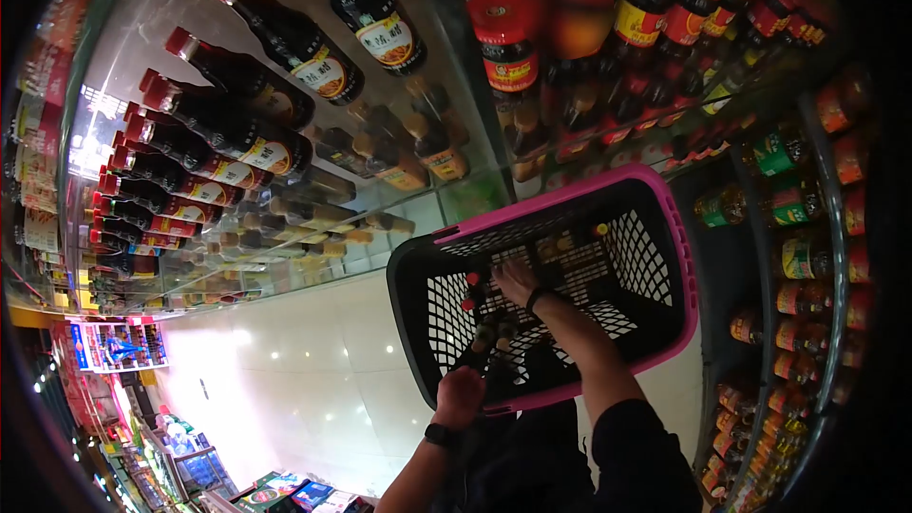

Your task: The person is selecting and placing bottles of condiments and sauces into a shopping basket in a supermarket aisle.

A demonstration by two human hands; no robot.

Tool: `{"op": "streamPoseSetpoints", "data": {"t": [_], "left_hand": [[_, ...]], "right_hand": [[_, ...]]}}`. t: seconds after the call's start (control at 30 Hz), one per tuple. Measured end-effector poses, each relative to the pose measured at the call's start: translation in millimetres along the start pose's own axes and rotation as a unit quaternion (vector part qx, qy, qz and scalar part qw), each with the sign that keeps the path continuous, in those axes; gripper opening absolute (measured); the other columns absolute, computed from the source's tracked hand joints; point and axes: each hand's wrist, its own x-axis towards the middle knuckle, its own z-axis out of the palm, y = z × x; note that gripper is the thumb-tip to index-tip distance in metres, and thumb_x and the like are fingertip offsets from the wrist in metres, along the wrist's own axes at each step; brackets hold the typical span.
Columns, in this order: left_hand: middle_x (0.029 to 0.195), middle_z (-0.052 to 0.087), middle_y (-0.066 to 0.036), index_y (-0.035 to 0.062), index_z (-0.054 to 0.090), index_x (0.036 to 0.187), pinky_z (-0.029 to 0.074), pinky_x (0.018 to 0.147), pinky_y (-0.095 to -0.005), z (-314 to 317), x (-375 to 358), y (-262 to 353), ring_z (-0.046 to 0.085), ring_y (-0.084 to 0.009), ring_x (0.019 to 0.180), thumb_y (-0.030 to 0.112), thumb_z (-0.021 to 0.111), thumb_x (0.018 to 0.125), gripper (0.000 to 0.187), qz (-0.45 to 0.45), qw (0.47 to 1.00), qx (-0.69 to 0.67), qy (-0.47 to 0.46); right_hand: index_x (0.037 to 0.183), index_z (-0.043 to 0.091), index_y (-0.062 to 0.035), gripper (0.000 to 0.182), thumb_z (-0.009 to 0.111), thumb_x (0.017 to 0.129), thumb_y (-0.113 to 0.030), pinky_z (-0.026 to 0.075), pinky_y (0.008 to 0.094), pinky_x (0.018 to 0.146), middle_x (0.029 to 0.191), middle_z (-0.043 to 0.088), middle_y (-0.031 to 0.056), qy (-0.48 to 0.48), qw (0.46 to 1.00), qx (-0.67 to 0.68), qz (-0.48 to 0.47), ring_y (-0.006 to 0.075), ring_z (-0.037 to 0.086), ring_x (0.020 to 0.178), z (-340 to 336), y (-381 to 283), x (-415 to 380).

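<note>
A black shopping basket with a pink rim (686,271) takes up the middle of the view. Over its near left edge is my left hand (460,395), with a watch on the wrist; its fingers are curled beside dark bottles, and what they hold is hard to make out. My right hand (516,282), a black band at the wrist, reaches down inside the basket near bottles with red caps (472,278). Its fingertips are too small and dim to tell whether they grip anything. Several dark bottles (489,334) lie in the basket.
Glass shelving at the upper left holds rows of dark sauce bottles (328,76). Red-lidded jars (505,43) stand on the shelf at the top. Oil bottles (803,256) line the right side. Pale floor tiles (313,351) show at the lower left, beyond them a display of boxes (309,494).
</note>
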Motion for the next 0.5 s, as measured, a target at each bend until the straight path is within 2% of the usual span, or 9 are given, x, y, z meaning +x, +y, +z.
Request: {"op": "streamPoseSetpoints", "data": {"t": [0.07,0.1,0.13,0.17,0.27,0.37,0.43,0.47,0.5], "left_hand": [[0.065,0.052,-0.004,0.0119,0.053,0.062,0.044,0.056,-0.0301,0.0,6.0,1.6,0.055,-0.0194,0.067,0.014,0.052,0.067,0.006,-0.052,0.973,-0.207,0.086],[0.065,0.053,-0.003,0.0123,0.054,0.061,0.045,0.054,-0.0303,-2.6,11.1,3.9,0.056,-0.0190,0.066,0.014,0.053,0.066,0.006,-0.059,0.951,-0.281,0.116],[0.064,0.054,-0.003,0.0126,0.055,0.060,0.046,0.052,-0.0304,-6.5,16.9,7.4,0.057,-0.0187,0.066,0.015,0.054,0.065,0.006,-0.041,0.956,-0.259,0.127],[0.063,0.054,-0.003,0.0116,0.055,0.061,0.047,0.052,-0.0302,-11.0,21.8,5.3,0.058,-0.0186,0.066,0.015,0.055,0.068,0.008,0.042,0.992,-0.027,0.119],[0.063,0.055,-0.003,0.0109,0.057,0.062,0.047,0.050,-0.0282,-36.8,33.6,22.9,0.058,-0.0184,0.063,0.015,0.055,0.070,0.009,0.057,0.993,0.077,0.064],[0.066,0.058,-0.001,0.0122,0.059,0.064,0.048,0.057,-0.0310,28.2,47.3,-7.3,0.059,-0.0198,0.064,0.018,0.053,0.073,0.013,0.023,1.000,-0.017,-0.003],[0.067,0.059,0.001,0.0128,0.061,0.064,0.049,0.060,-0.0324,23.3,47.6,-6.2,0.059,-0.0205,0.065,0.019,0.052,0.074,0.014,0.011,0.997,-0.062,-0.036],[0.076,0.059,-0.001,0.0127,0.058,0.078,0.043,0.072,-0.0342,8.5,43.9,-2.5,0.056,-0.0207,0.078,0.025,0.050,0.076,0.015,-0.067,0.936,-0.339,-0.062],[0.085,0.059,-0.002,0.0126,0.056,0.091,0.038,0.084,-0.0360,-18.4,37.7,4.7,0.052,-0.0208,0.091,0.031,0.047,0.077,0.024,-0.139,0.794,-0.586,-0.086]], "right_hand": [[0.078,0.055,-0.0010,0.016,0.051,0.078,-0.016,0.045,0.0385,0.066,0.069,0.056,0.0137,-0.037,0.996,0.060,0.050,0.0281,0.054,0.074,-40.2,-0.8,-8.1],[0.078,0.054,-0.0003,0.017,0.055,0.075,-0.017,0.045,0.0391,0.066,0.068,0.056,0.0144,-0.015,0.996,0.084,0.003,0.0283,0.054,0.073,-70.4,-4.8,-20.7],[0.077,0.053,0.0004,0.020,0.060,0.072,-0.018,0.044,0.0397,0.065,0.066,0.055,0.0150,0.006,0.993,0.107,-0.045,0.0286,0.054,0.072,-96.4,-9.4,-31.7],[0.076,0.052,0.0020,0.027,0.066,0.067,-0.019,0.044,0.0409,0.061,0.065,0.054,0.0156,0.049,0.991,0.116,-0.049,0.0295,0.055,0.068,-113.9,-13.5,-39.5],[0.075,0.052,0.0002,0.023,0.062,0.068,-0.019,0.044,0.0414,0.065,0.071,0.056,0.0180,0.031,0.984,0.175,-0.027,0.0330,0.055,0.072,-175.1,-25.4,-54.9],[0.074,0.052,-0.0020,0.024,0.062,0.068,-0.023,0.043,0.0423,0.062,0.066,0.055,0.0168,0.045,0.984,0.169,-0.020,0.0347,0.055,0.067,-262.3,-50.0,-71.1],[0.072,0.054,0.0000,0.025,0.061,0.068,-0.023,0.043,0.0396,0.056,0.061,0.055,0.0165,0.048,0.980,0.184,-0.053,0.0312,0.056,0.060,-308.7,-59.1,-73.0],[0.072,0.054,0.0000,0.025,0.061,0.068,-0.023,0.043,0.0396,0.056,0.061,0.055,0.0165,0.053,0.982,0.177,-0.051,0.0312,0.056,0.060,-331.7,-64.2,-73.7],[0.069,0.055,0.0005,0.023,0.060,0.067,-0.022,0.043,0.0384,0.055,0.061,0.055,0.0164,0.063,0.971,0.225,-0.045,0.0302,0.056,0.060,-353.3,-71.5,-74.6]]}}
